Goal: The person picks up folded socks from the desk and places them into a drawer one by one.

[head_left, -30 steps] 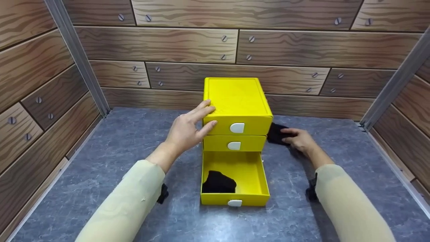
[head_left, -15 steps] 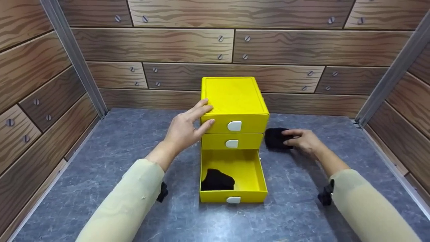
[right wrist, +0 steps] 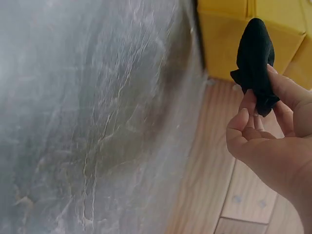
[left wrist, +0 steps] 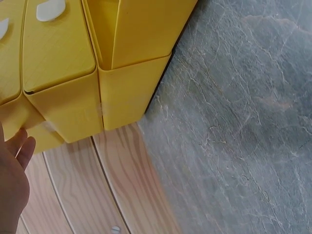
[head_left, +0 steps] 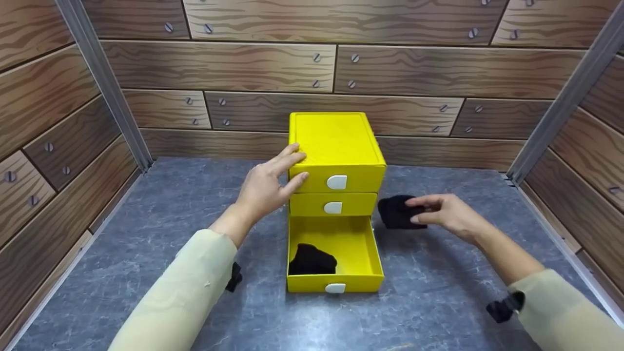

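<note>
Now | right hand [head_left: 451, 214] pinches black sock [head_left: 397, 213], long axis level, pointing left | left hand [head_left: 265, 187] flat on yellow drawer unit [head_left: 336, 146]

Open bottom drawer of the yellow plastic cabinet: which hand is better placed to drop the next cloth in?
Probably the right hand: it pinches a black cloth beside the drawer; the left hand steadies the cabinet.

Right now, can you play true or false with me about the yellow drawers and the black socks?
1. The bottom drawer is open. True.
2. The right hand holds a black sock. True.
3. The open drawer has nothing in it. False: another black sock lies inside.
4. The left hand pulls the top drawer's handle. False: it rests on the yellow drawer box, at its top left corner.
</note>
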Demonstrator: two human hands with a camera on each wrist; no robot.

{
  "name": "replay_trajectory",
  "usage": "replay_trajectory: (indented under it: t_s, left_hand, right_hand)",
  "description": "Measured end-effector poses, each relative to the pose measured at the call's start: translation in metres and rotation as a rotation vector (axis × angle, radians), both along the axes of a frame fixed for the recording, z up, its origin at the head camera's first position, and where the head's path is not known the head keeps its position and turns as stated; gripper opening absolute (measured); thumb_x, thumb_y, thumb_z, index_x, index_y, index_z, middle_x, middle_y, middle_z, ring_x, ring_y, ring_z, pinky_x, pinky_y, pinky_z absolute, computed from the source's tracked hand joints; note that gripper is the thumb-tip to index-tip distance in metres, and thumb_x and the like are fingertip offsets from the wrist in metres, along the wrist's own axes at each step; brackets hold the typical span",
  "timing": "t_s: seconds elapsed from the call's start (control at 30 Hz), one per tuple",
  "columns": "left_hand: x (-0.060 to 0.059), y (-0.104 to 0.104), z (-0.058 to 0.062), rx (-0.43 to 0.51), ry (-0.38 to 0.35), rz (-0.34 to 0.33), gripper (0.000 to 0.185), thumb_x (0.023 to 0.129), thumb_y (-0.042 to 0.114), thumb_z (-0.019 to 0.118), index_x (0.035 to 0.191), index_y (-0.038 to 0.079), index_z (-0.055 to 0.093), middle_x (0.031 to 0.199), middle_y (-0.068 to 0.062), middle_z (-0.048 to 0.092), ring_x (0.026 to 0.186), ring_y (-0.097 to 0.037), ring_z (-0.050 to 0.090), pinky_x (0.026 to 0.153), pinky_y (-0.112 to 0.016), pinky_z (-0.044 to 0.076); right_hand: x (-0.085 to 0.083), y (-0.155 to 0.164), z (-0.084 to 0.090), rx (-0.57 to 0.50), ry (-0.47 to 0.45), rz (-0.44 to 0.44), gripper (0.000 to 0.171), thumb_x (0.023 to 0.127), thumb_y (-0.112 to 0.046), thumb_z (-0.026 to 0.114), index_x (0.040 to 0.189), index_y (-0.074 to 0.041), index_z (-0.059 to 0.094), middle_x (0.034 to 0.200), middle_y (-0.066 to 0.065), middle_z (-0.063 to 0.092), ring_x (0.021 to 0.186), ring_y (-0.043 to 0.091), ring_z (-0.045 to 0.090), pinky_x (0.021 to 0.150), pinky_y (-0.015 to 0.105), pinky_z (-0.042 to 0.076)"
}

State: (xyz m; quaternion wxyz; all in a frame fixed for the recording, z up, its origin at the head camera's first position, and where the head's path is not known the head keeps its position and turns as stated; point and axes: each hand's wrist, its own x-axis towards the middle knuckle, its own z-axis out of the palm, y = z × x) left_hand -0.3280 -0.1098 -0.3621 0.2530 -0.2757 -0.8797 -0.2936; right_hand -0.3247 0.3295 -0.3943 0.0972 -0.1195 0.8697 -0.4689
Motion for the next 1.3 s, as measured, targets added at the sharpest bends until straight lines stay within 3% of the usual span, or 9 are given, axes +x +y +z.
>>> replay_trajectory:
  t_s: [0.13, 0.37, 0.57, 0.77, 1.0, 1.3]
  left_hand:
    - [-0.001, 0.001, -0.001, -0.005, 0.000, 0.000, 0.053, 0.107, 0.048, 0.062, 0.153, 0.021, 0.061, 0.165, 0.005, 0.045, 0.107, -0.024, 0.075, 0.106, -0.042, 0.054]
    - [0.001, 0.000, -0.001, -0.001, -0.021, 0.011, 0.053, 0.107, 0.047, 0.063, 0.153, 0.021, 0.061, 0.165, 0.007, 0.044, 0.123, -0.023, 0.069, 0.110, -0.040, 0.051]
    - [0.000, -0.001, -0.002, 0.004, -0.020, 0.014, 0.052, 0.107, 0.047, 0.063, 0.152, 0.021, 0.061, 0.165, 0.007, 0.044, 0.116, -0.023, 0.073, 0.108, -0.039, 0.053]
    - [0.000, -0.001, -0.001, 0.015, -0.006, 0.002, 0.052, 0.107, 0.047, 0.063, 0.151, 0.020, 0.062, 0.164, 0.005, 0.046, 0.090, -0.024, 0.077, 0.099, -0.042, 0.058]
    - [0.000, 0.000, -0.001, 0.013, 0.000, -0.002, 0.052, 0.107, 0.047, 0.062, 0.151, 0.020, 0.062, 0.164, 0.004, 0.046, 0.090, -0.025, 0.077, 0.098, -0.043, 0.059]
    - [0.001, 0.002, 0.000, 0.009, 0.002, 0.001, 0.052, 0.107, 0.047, 0.063, 0.151, 0.020, 0.062, 0.164, 0.004, 0.046, 0.094, -0.025, 0.077, 0.099, -0.042, 0.059]
  right_hand:
    - [0.020, -0.003, 0.008, -0.006, 0.005, 0.036, 0.054, 0.092, -0.017, 0.085, 0.140, 0.001, 0.067, 0.133, 0.024, 0.069, 0.103, 0.018, 0.069, 0.085, 0.024, 0.059]
    - [0.049, -0.011, 0.022, -0.053, -0.009, 0.122, 0.051, 0.093, -0.014, 0.084, 0.138, 0.003, 0.068, 0.128, 0.024, 0.071, 0.102, 0.017, 0.074, 0.085, 0.027, 0.061]
    - [0.065, -0.027, 0.028, -0.073, 0.006, 0.173, 0.049, 0.092, -0.012, 0.084, 0.136, 0.004, 0.069, 0.124, 0.024, 0.073, 0.098, 0.018, 0.075, 0.084, 0.028, 0.062]
    - [0.072, -0.052, 0.024, -0.061, 0.048, 0.206, 0.046, 0.091, -0.011, 0.085, 0.132, 0.005, 0.071, 0.119, 0.024, 0.074, 0.093, 0.019, 0.074, 0.079, 0.027, 0.062]
    - [0.072, -0.078, 0.015, 0.002, 0.084, 0.183, 0.042, 0.091, -0.013, 0.086, 0.129, 0.000, 0.075, 0.113, 0.018, 0.075, 0.084, 0.019, 0.065, 0.068, 0.023, 0.056]
    - [0.072, -0.102, 0.000, 0.086, 0.164, 0.183, 0.036, 0.090, -0.015, 0.087, 0.124, -0.007, 0.079, 0.117, 0.011, 0.075, 0.086, 0.019, 0.059, 0.068, 0.023, 0.052]
